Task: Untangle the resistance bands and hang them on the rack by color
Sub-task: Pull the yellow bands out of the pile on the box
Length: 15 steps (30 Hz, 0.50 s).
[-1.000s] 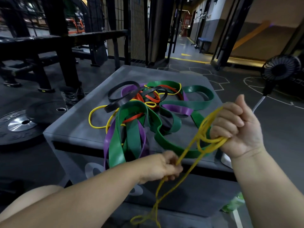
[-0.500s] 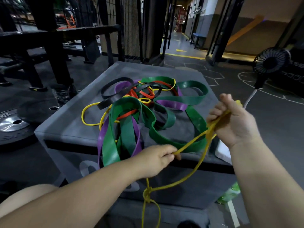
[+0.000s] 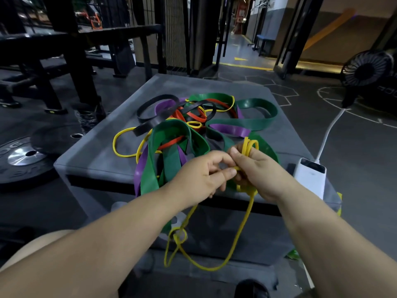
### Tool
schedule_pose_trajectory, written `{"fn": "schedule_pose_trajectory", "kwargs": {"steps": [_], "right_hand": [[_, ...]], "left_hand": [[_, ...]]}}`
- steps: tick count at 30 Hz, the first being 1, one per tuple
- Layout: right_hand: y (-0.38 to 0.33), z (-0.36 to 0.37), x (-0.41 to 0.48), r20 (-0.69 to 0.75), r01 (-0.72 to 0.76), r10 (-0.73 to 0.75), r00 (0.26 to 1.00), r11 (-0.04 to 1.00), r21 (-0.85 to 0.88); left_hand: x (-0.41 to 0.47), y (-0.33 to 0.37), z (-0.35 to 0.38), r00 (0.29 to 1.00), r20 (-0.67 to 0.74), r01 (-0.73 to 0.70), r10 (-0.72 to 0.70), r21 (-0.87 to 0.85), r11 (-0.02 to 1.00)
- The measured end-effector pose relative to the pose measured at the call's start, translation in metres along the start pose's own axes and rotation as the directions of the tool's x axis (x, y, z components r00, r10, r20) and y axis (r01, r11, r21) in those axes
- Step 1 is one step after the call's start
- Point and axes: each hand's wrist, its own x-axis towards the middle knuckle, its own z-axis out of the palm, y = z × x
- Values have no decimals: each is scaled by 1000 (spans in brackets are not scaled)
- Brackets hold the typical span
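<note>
Untangling underway: left hand pinches and right hand clutches the yellow band at the box's near edge; the dangling knot likely needs loosening next.

Dim gym with dark rubber floor, marked in white hexagons at far right. At left, black steel frame and weight plate lying flat. Near centre, grey padded box. Beyond it, wire mesh panel and lit corridor with blue bench. Far right, black fan below beige wall.
</note>
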Motion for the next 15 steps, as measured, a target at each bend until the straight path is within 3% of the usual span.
{"fn": "schedule_pose_trajectory", "kwargs": {"steps": [2, 4, 6, 8, 9, 12, 15], "right_hand": [[-4, -1, 0, -29, -7, 8, 1000, 999, 32], [-5, -5, 2, -61, 6, 5, 998, 984, 177], [-7, -13, 3, -105, 12, 23, 994, 945, 327], [-8, -21, 3, -134, 1, 57, 989, 917, 398], [-9, -24, 2, -129, -16, 76, 989, 908, 419], [-7, -25, -1, 1, -137, 150, 989, 902, 410], [-7, -20, -5, 201, -287, 236, 951, 914, 287]], "left_hand": [[1, -1, -4, 999, -7, 46, -47, -43, 998], [2, -4, -7, 991, 90, 109, -103, -70, 992], [1, -7, -10, 976, 160, 142, -145, 31, 989], [0, -9, -12, 976, 141, 156, -166, 82, 984], [0, -7, -11, 981, 116, 156, -158, 29, 987], [1, 2, -11, 999, 19, 31, -28, -208, 978], [1, 8, -10, 996, -11, -89, 88, -203, 975]]}}
